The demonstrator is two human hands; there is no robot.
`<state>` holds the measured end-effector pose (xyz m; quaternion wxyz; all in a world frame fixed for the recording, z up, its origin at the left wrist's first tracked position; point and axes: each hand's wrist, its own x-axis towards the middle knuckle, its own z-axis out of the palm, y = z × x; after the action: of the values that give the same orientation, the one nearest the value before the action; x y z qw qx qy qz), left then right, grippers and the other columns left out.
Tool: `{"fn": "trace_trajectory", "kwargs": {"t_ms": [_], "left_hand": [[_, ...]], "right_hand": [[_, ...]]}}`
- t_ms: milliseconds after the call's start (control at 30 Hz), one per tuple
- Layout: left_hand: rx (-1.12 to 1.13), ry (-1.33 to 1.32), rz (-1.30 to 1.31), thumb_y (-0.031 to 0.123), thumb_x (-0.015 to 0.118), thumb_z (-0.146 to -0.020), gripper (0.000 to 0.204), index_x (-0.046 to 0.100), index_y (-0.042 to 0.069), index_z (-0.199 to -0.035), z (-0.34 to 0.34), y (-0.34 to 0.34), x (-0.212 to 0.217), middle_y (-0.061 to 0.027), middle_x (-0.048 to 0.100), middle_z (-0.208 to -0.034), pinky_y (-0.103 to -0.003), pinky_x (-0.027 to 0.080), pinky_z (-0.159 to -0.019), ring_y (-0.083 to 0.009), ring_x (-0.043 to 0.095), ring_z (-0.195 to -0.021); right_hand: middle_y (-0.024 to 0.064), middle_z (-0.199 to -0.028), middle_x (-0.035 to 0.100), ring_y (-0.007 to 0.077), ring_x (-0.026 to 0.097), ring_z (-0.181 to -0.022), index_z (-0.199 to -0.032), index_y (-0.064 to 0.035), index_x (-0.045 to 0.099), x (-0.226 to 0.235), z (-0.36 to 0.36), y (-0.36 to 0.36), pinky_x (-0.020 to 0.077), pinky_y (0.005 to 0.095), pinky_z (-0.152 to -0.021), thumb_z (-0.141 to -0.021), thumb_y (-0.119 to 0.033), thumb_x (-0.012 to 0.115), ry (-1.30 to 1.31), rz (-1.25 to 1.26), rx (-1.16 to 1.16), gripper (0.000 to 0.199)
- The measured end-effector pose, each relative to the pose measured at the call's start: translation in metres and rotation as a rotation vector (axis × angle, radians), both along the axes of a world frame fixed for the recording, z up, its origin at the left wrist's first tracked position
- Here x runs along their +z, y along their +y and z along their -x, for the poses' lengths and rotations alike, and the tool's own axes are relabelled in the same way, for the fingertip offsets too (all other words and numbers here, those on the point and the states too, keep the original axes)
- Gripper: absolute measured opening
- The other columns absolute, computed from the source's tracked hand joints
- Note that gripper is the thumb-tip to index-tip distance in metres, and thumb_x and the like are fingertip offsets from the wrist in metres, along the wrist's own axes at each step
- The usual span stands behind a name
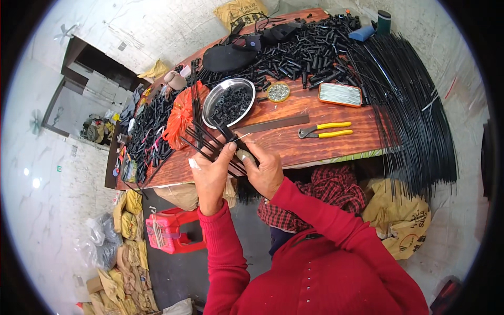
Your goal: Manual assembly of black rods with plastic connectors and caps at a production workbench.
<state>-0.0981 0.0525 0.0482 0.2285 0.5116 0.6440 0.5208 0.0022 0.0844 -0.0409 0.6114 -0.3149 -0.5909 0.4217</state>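
Both hands meet over the table's front edge. Wrapped round a bundle of thin black rods [201,137], my left hand [211,176] is closed, with a white patch on it. The rods fan out past its fingers to the upper left. My right hand [268,170] is closed beside it, its fingers on a black piece [226,131] at the rods' end. A thin pale wire [244,136] sticks out by the right fingertips; the fingers partly hide how it is held. Just beyond the hands stands a round metal bowl [206,107] of small black parts.
On the wooden table [362,122] lie yellow-handled pincers [336,129], a flat dark bar [278,124], a tin of thin metal pins [340,94] and a small round dish [278,92]. Black tubes [310,58] heap behind; long black rods [420,115] overhang at right. A red stool [176,231] stands below left.
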Motion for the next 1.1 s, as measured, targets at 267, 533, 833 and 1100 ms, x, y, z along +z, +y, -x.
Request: {"fn": "trace_trajectory", "kwargs": {"t_ms": [267,533,833,1100], "left_hand": [[-0.028,-0.217,-0.020,0.005,0.073,-0.086,0.023,0.069,-0.002,-0.108,0.002,0.003,-0.011,-0.0033,0.070,-0.096,-0.025,0.050,-0.077,-0.0098,0.062,-0.085],[-0.017,-0.308,-0.089,0.001,0.071,-0.087,0.023,0.068,-0.005,-0.109,0.007,-0.005,-0.014,-0.0053,0.070,-0.093,-0.026,0.052,-0.075,-0.0117,0.064,-0.081],[-0.027,-0.210,-0.081,0.003,0.073,-0.085,0.024,0.069,-0.003,-0.109,0.008,0.001,-0.021,-0.0046,0.070,-0.096,-0.026,0.052,-0.078,-0.0118,0.064,-0.085],[-0.069,-0.312,-0.097,0.002,0.075,-0.083,0.026,0.070,-0.002,-0.109,0.010,0.002,-0.024,-0.0041,0.070,-0.096,-0.027,0.052,-0.079,-0.0122,0.064,-0.085]], "right_hand": [[0.0240,-0.117,0.065,0.0367,0.066,-0.106,-0.129,-0.0024,0.059,0.001,-0.011,0.004,0.0551,0.0388,-0.084,-0.081,0.003,0.066,0.081,0.023,0.094,0.049],[0.0132,-0.099,0.071,0.0180,0.070,-0.092,-0.117,0.0010,0.063,0.022,-0.035,-0.003,0.0554,0.0292,-0.075,-0.086,0.002,0.067,0.055,0.138,0.153,0.031],[0.0174,-0.085,0.067,0.0265,0.068,-0.070,-0.099,0.0016,0.062,0.015,-0.034,0.006,0.0516,0.0337,-0.062,-0.087,-0.003,0.065,-0.176,0.002,0.043,0.013],[0.0156,-0.085,0.070,0.0188,0.069,-0.074,-0.100,0.0041,0.061,0.009,-0.041,0.019,0.0526,0.0322,-0.066,-0.089,-0.001,0.063,-0.098,0.116,0.218,0.012]]}}
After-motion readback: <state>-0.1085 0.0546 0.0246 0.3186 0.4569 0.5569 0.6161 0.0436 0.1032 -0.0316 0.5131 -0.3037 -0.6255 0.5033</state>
